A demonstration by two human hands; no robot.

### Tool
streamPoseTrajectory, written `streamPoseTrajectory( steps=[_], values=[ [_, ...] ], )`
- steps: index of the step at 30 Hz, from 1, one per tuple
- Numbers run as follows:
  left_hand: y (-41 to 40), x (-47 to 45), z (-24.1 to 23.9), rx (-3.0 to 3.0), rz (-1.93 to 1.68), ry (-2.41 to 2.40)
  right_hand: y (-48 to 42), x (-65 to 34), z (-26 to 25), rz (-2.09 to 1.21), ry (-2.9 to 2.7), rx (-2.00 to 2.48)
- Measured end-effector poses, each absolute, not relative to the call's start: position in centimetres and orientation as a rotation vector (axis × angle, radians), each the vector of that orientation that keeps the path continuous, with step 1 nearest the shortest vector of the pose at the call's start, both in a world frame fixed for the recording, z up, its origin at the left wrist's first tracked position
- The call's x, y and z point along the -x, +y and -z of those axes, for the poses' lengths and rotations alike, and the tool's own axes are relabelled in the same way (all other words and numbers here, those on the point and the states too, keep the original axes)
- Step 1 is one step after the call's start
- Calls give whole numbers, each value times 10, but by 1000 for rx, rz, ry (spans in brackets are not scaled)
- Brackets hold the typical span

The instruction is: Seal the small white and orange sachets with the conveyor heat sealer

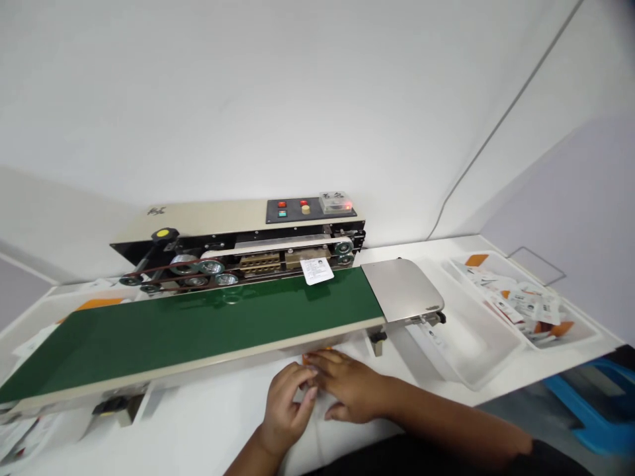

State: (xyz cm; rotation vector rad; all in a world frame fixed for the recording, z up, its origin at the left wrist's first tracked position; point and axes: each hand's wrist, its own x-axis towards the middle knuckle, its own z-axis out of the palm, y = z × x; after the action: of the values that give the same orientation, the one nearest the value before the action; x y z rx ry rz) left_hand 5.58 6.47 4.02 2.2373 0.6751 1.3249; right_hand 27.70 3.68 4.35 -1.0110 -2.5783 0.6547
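The left hand [290, 403] is holding its fingers curled beside the right hand [350, 387], whose fingers are lying over a mostly hidden orange piece [305, 359] near the green belt's [213, 330] front edge; whether either is grasping it, I cannot tell. A white packet [317, 271] is protruding from the machine [213, 218] over the belt.

Plain white wall [258, 99] filled the back; grey cable [516, 98] ran diagonally down it towards the white table [198, 423]. Lilac-tinted wall [590, 192] stood at right, thin bent grey wire [543, 260] by it. Blue plastic stool [575, 413], partly cut off, sat on grey floor [530, 404] near the table's right end.
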Motion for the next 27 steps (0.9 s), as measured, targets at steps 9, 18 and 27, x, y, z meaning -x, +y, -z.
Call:
streamPoseTrajectory(
  steps=[9, 18, 27],
  values=[
    [68, -55, -35, -2240, -1288, 642, 35, -280, -6, -340, -2440, 979],
    [68, -62, -37, -2350, -1178, 642, 29, -286, -18, -195, -2019, 720],
    [70, -68, -34, -2313, -1132, 623, 24, -271, -73, -479, -1785, 779]
  ],
)
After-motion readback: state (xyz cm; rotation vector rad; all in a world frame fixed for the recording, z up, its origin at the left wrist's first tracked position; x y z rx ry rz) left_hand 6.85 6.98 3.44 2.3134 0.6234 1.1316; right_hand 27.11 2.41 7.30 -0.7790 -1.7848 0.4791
